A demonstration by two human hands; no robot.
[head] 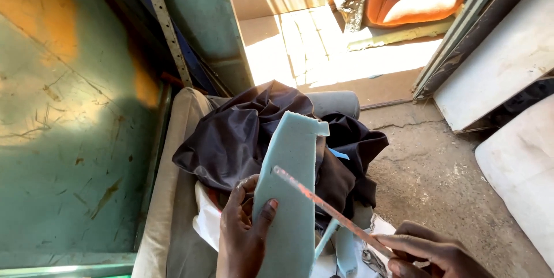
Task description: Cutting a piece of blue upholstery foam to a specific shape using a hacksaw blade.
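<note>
Gripping foam slab (pixel 291 185) edge, left hand (pixel 242 232); right hand (pixel 430 252) grasps blade (pixel 329 209) (floor right open).

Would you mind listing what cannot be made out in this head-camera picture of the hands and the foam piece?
- Lower end of the pale green foam piece: cut off by the bottom edge.
- Left hand: its wrist runs off the bottom edge; the palm is hidden behind the foam.
- Thin blade: motion-blurred, so any teeth cannot be told; its grip is hidden inside the right hand.
- What lies under the dark cloth: covered.
</note>
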